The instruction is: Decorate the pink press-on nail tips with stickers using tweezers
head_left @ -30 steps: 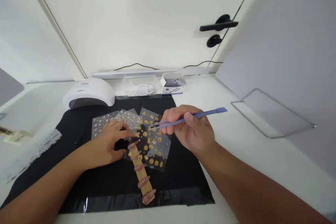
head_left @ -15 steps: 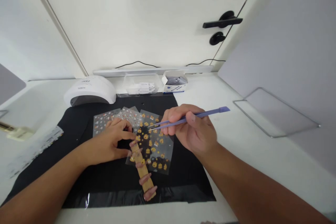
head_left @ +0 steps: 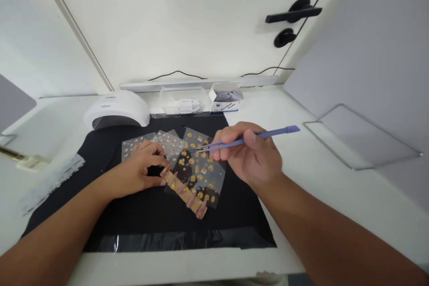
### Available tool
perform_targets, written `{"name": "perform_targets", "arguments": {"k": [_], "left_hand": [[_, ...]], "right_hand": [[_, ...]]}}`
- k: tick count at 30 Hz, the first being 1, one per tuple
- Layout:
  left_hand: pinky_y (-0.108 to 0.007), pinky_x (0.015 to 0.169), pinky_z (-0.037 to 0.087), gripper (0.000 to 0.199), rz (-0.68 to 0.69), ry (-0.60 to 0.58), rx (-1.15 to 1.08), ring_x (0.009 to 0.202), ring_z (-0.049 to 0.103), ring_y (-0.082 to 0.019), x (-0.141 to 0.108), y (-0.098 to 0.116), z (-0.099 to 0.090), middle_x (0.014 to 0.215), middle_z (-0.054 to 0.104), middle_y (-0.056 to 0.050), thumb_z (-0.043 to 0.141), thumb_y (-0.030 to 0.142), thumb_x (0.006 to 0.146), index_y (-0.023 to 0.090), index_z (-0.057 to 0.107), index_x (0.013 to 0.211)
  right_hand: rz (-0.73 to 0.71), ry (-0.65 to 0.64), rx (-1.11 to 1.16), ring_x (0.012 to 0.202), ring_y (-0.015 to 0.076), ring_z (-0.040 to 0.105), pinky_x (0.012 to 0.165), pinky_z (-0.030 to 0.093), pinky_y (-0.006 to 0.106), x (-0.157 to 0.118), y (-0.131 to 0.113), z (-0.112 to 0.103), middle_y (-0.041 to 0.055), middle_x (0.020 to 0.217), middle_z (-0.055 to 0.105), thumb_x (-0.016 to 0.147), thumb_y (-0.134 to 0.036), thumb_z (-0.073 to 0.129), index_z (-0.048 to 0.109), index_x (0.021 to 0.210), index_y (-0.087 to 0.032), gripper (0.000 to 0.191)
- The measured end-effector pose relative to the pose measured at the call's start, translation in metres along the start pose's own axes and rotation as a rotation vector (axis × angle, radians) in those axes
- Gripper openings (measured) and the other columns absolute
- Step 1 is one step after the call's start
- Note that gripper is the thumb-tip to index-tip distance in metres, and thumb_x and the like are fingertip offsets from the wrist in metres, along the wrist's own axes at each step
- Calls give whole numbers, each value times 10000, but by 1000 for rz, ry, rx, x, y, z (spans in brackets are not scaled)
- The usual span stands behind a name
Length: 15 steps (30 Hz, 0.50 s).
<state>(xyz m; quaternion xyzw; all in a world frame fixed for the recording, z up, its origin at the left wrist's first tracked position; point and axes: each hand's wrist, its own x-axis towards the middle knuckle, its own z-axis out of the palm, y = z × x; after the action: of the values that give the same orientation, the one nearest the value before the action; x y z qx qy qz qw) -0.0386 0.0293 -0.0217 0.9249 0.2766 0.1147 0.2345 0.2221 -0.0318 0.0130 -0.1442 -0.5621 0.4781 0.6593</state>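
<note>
A white door (head_left: pixel 187 22) rises behind the white worktop (head_left: pixel 187 266); along the worktop's back edge stand a lamp (head_left: pixel 117 109), a clear tray (head_left: pixel 164 106) and a box of pads (head_left: pixel 226 106). A black mat (head_left: pixel 144 221) reaches close to the front edge. At the mat's middle lies the strip (head_left: pixel 186 195), its near end slanting toward the mat's front right corner, carrying five nails (head_left: pixel 201 210). The left hand (head_left: pixel 144 167) pinches its far end between thumb and forefinger. The right hand (head_left: pixel 251 152) is closed on tweezers (head_left: pixel 275 132), whose tips sit over the yellow sheet (head_left: pixel 214 181); whether they touch it or grip a sticker, I cannot tell. The work looks early: the nails are mounted, while the sheet seems largely full and picking looks unfinished. Whether any nail carries a sticker is too small to tell.
</note>
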Motion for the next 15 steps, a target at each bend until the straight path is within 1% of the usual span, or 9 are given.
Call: {"name": "perform_targets", "arguments": {"k": [4, 9, 12, 14, 15], "left_hand": [[-436, 933, 332, 119, -43, -3, 36, 1017, 459, -255, 0, 4, 0, 1015, 552, -45, 698, 300, 829, 231, 691, 925], [-430, 933, 333, 94, -53, -72, 69, 1029, 457, -256, -2, 12, -4, 1020, 557, -42, 697, 310, 819, 230, 700, 869], [-429, 961, 331, 131, -49, -118, 77, 1044, 462, -255, -7, 10, -8, 1034, 570, -36, 714, 297, 792, 238, 696, 908], [-431, 983, 328, 189, -37, -115, 68, 1061, 467, -261, -12, 6, -12, 1044, 577, -31, 724, 297, 773, 250, 687, 952], [-437, 998, 323, 221, -30, -95, 58, 1078, 467, -265, -16, 4, -14, 1062, 580, -30, 711, 297, 780, 261, 677, 996]], "right_hand": [[-15, 6, -15, 597, 174, 655, 563, 536, 285, 0, -1, 0, 45, 607, 660, 943, -353, 579, 762, 861, -139, 293], [15, -19, -38, 603, 176, 652, 552, 522, 286, -1, -3, -1, 43, 603, 660, 947, -358, 576, 764, 862, -142, 299], [35, -36, -66, 614, 172, 649, 557, 511, 284, -3, -4, -1, 36, 614, 666, 938, -367, 593, 764, 869, -153, 283], [41, -46, -75, 614, 171, 647, 557, 504, 287, -5, -5, -1, 34, 620, 669, 935, -366, 599, 763, 875, -156, 273], [45, -49, -76, 615, 172, 646, 557, 502, 290, -5, -5, 0, 34, 623, 669, 934, -365, 600, 763, 879, -157, 271]]}}
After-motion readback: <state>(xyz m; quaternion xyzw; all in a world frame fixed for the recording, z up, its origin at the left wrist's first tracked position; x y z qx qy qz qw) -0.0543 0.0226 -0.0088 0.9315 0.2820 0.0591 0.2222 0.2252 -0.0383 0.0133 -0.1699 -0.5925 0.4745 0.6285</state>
